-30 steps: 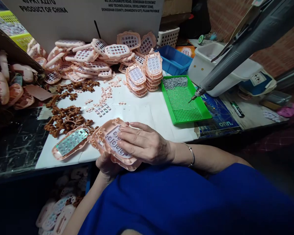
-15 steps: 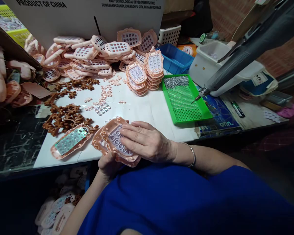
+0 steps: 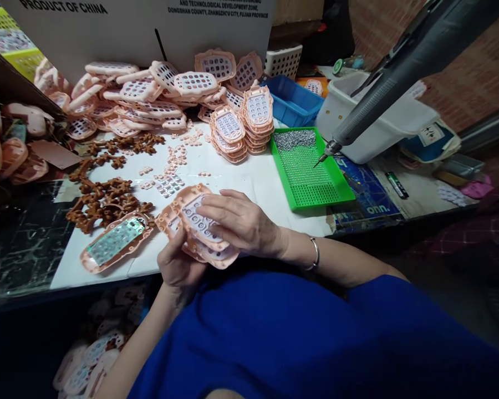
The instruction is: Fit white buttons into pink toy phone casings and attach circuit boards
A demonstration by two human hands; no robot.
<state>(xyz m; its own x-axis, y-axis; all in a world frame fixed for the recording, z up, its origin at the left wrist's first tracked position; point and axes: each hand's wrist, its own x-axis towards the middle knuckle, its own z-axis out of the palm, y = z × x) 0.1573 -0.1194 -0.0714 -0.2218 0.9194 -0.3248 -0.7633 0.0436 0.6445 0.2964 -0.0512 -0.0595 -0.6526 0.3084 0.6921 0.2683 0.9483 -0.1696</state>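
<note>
My left hand (image 3: 181, 263) is closed on a small stack of pink plastic shells (image 3: 172, 213) from below, its thumb against their edge. On top lies a pink shell with a pale rubber keypad (image 3: 200, 220) in it. My right hand (image 3: 245, 224) grips this top shell from the right, its fingers lying over the keypad; its thumb is hidden. Left of my hands, a longer pink shell with a green circuit board (image 3: 118, 241) rests on the white work surface (image 3: 143, 260). Behind it lie brown moulded parts (image 3: 103, 202) and silvery button pieces (image 3: 168, 185).
Two stacks of keypad shells (image 3: 228, 130) stand beyond my hands, before a heap of pink shells (image 3: 139, 88). A green tray (image 3: 307, 172) holds small screws (image 3: 297, 138); a hanging electric screwdriver (image 3: 353, 119) points into it. Behind are a blue bin (image 3: 293, 102) and a white tub (image 3: 374, 127).
Both hands and the shells have risen slightly. The top shell has shifted against those beneath, and my left thumb has come up onto the edge. The view has drifted a little.
</note>
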